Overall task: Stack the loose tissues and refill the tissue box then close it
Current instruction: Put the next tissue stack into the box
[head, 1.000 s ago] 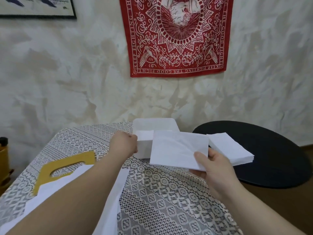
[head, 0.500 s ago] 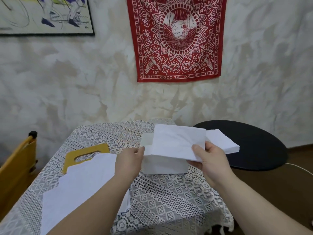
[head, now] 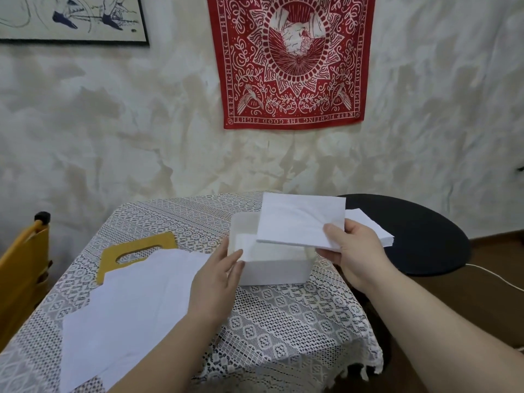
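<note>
A white open tissue box [head: 272, 269] stands on the lace-covered table [head: 283, 316]. My right hand [head: 357, 251] grips a stack of folded white tissues [head: 297, 222] by its right edge and holds it tilted above the box opening. My left hand [head: 218, 276] rests with straight fingers against the box's left front corner. The yellow wooden lid with a slot [head: 136, 249] lies flat to the left, partly under loose white tissues [head: 133, 304]. A second tissue stack [head: 371, 229] sits behind my right hand.
A round black side table [head: 419, 234] stands at the right with a white cable [head: 493, 276] beside it. A yellow chair [head: 22, 265] is at the left edge. A red bandana [head: 292, 61] and a framed picture [head: 73, 18] hang on the wall.
The box has come nearer the table's front edge. My right hand has brought the tissue stack over the box opening, and my left hand now lies flat against the box corner.
</note>
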Action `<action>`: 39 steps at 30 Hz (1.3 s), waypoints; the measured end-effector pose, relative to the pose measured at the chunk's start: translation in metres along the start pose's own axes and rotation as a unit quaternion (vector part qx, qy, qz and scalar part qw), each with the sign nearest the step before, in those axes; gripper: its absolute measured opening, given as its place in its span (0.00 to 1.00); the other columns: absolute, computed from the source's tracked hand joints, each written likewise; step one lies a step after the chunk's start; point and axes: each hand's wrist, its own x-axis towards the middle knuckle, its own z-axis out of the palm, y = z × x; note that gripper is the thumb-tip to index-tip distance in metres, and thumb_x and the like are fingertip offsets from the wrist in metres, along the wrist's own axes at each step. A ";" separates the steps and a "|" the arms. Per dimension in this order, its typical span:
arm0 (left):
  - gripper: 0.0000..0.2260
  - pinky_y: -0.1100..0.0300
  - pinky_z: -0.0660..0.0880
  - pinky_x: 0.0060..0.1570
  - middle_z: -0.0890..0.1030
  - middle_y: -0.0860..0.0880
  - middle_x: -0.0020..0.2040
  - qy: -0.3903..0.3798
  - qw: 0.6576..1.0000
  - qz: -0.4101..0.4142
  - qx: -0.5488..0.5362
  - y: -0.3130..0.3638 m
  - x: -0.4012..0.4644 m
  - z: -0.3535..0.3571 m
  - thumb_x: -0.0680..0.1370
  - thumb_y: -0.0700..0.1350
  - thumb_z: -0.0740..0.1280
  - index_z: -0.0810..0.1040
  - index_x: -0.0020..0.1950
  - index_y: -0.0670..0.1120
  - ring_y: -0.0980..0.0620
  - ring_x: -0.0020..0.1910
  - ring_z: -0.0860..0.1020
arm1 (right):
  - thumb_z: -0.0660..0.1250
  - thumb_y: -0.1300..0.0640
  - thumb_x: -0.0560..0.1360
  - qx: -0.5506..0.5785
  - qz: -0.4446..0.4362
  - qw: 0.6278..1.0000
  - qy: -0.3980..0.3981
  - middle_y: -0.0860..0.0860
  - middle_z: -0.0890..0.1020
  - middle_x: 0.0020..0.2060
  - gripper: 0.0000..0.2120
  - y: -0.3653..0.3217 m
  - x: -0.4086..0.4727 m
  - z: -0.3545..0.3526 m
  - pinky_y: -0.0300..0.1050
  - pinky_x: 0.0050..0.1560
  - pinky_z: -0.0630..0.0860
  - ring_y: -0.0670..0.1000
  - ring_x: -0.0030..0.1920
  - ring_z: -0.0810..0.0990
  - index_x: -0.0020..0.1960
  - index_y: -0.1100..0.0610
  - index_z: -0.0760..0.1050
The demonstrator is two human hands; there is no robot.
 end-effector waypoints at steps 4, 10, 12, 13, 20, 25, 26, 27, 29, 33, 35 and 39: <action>0.17 0.64 0.67 0.61 0.61 0.65 0.69 0.026 1.000 0.005 0.003 -0.005 -0.019 0.002 0.79 0.51 0.63 0.74 0.67 0.52 0.63 0.66 0.67 | 0.62 0.65 0.78 -0.031 0.034 0.998 -0.048 0.54 0.81 0.47 0.04 -0.001 0.004 0.013 0.43 0.36 0.81 0.52 0.45 0.80 0.49 0.59 0.75; 0.18 0.66 0.68 0.56 0.61 0.65 0.68 0.041 0.999 0.013 0.016 -0.003 -0.031 0.002 0.78 0.49 0.65 0.73 0.68 0.50 0.66 0.63 0.67 | 0.62 0.65 0.78 -0.138 0.057 0.987 -0.052 0.55 0.80 0.50 0.05 0.018 0.003 0.022 0.46 0.38 0.80 0.53 0.49 0.79 0.47 0.57 0.75; 0.19 0.66 0.68 0.56 0.61 0.65 0.68 0.041 0.999 0.015 0.015 -0.004 -0.032 0.003 0.77 0.49 0.65 0.72 0.68 0.50 0.68 0.62 0.66 | 0.62 0.65 0.77 -0.142 0.061 0.986 -0.056 0.55 0.80 0.50 0.05 0.021 0.003 0.023 0.45 0.37 0.79 0.54 0.50 0.79 0.48 0.58 0.76; 0.19 0.65 0.69 0.56 0.61 0.65 0.68 0.041 0.999 0.015 0.014 -0.005 -0.033 0.003 0.77 0.49 0.66 0.72 0.68 0.50 0.67 0.63 0.66 | 0.62 0.65 0.77 -0.141 0.063 0.986 -0.058 0.55 0.80 0.51 0.05 0.022 0.003 0.024 0.45 0.37 0.79 0.54 0.50 0.79 0.47 0.58 0.76; 0.19 0.66 0.65 0.57 0.62 0.64 0.68 0.037 0.999 0.013 0.026 -0.004 -0.033 0.004 0.77 0.48 0.66 0.72 0.69 0.49 0.61 0.66 0.68 | 0.63 0.64 0.76 -0.215 0.045 0.975 -0.044 0.55 0.81 0.49 0.06 0.031 0.003 0.033 0.48 0.38 0.81 0.55 0.48 0.80 0.44 0.57 0.76; 0.19 0.67 0.63 0.58 0.61 0.64 0.67 0.030 0.999 0.001 0.035 -0.003 -0.031 0.003 0.78 0.48 0.65 0.72 0.69 0.48 0.61 0.67 0.67 | 0.62 0.58 0.72 -0.450 -0.045 0.891 -0.044 0.58 0.78 0.36 0.09 0.028 0.005 0.035 0.46 0.36 0.69 0.54 0.37 0.73 0.42 0.65 0.74; 0.19 0.68 0.63 0.58 0.61 0.64 0.67 0.031 0.999 -0.001 0.037 -0.003 -0.030 0.003 0.78 0.48 0.65 0.72 0.69 0.48 0.60 0.67 0.67 | 0.61 0.58 0.73 -0.489 -0.060 0.869 -0.043 0.57 0.75 0.34 0.09 0.027 0.005 0.036 0.45 0.33 0.64 0.53 0.35 0.70 0.40 0.64 0.71; 0.19 0.68 0.63 0.58 0.61 0.64 0.67 0.033 0.999 -0.002 0.039 -0.002 -0.030 0.004 0.78 0.48 0.65 0.72 0.69 0.47 0.59 0.67 0.68 | 0.61 0.59 0.74 -0.519 -0.079 0.850 -0.041 0.55 0.72 0.31 0.10 0.026 0.004 0.037 0.46 0.31 0.60 0.52 0.33 0.67 0.36 0.62 0.67; 0.19 0.67 0.63 0.58 0.61 0.63 0.67 0.038 0.999 -0.003 0.039 -0.002 -0.029 0.005 0.77 0.47 0.66 0.72 0.68 0.47 0.58 0.67 0.68 | 0.60 0.59 0.75 -0.558 -0.101 0.823 -0.031 0.52 0.66 0.29 0.14 0.026 0.003 0.039 0.46 0.29 0.58 0.52 0.31 0.64 0.33 0.57 0.60; 0.19 0.67 0.63 0.58 0.65 0.59 0.70 0.041 0.998 -0.008 0.038 -0.002 -0.030 0.006 0.77 0.47 0.66 0.73 0.68 0.46 0.58 0.67 0.68 | 0.61 0.57 0.76 -0.619 -0.138 0.773 -0.026 0.52 0.74 0.38 0.04 0.028 0.002 0.041 0.47 0.38 0.65 0.57 0.43 0.73 0.44 0.57 0.68; 0.19 0.66 0.63 0.58 0.67 0.56 0.71 0.043 0.998 -0.009 0.039 -0.003 -0.030 0.007 0.77 0.47 0.67 0.73 0.68 0.46 0.57 0.67 0.69 | 0.65 0.55 0.75 -0.643 -0.168 0.747 -0.024 0.54 0.75 0.55 0.21 0.030 0.002 0.038 0.47 0.50 0.70 0.57 0.55 0.74 0.66 0.57 0.65; 0.19 0.66 0.64 0.57 0.67 0.55 0.71 0.048 0.998 -0.005 0.039 -0.002 -0.029 0.008 0.77 0.46 0.67 0.72 0.68 0.47 0.56 0.67 0.69 | 0.74 0.57 0.68 -0.578 -0.426 0.696 0.005 0.61 0.74 0.60 0.27 0.040 -0.001 0.024 0.53 0.62 0.72 0.60 0.61 0.72 0.64 0.63 0.71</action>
